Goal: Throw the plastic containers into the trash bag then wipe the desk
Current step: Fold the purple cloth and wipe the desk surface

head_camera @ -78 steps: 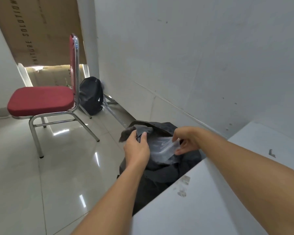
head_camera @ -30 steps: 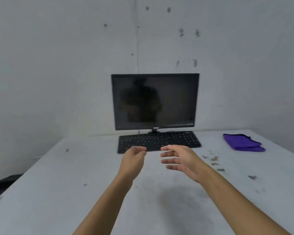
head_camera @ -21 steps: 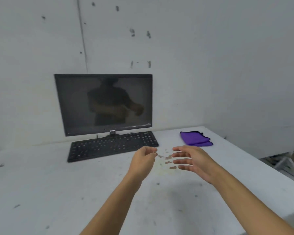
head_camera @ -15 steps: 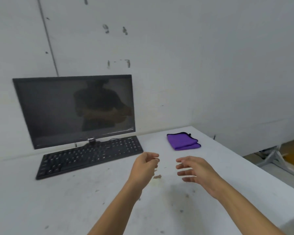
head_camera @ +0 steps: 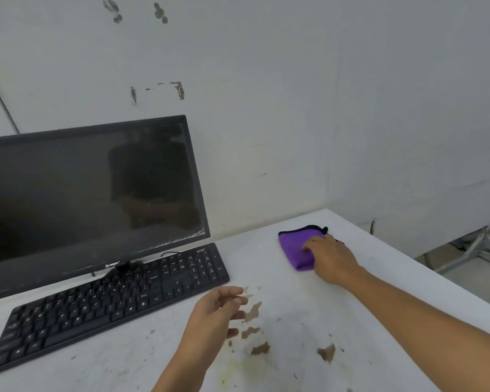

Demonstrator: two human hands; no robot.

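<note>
White and scuffed, the desk (head_camera: 102,360) fills the near part of the view, marked with brown stains (head_camera: 259,348) and a faint yellowish smear close to the front edge. Just left of those stains the left hand (head_camera: 214,315) hovers above the surface, fingers loosely spread and holding nothing. Left of it a black keyboard (head_camera: 110,304) lies at an angle, its key lettering too small to read; a small white mark at its top right corner cannot be made out either.

Further back and to the right, the right hand (head_camera: 333,257) reaches out with the arm extended and rests on the folded purple cloth (head_camera: 296,247), fingers laid over its right side; whether they have closed around the fabric cannot be told. The cloth, edged in black, lies flat on the desk near the back right corner, well apart from the stains.

Behind the keyboard stands a dark, switched-off monitor (head_camera: 91,199). A small white logo sits centred on its lower bezel, but the letters are too blurred to read. No plastic containers or trash bag show here. Beyond the desk's right edge, part of a metal frame (head_camera: 475,250) stands on the floor against the grey, chipped wall (head_camera: 266,80).
</note>
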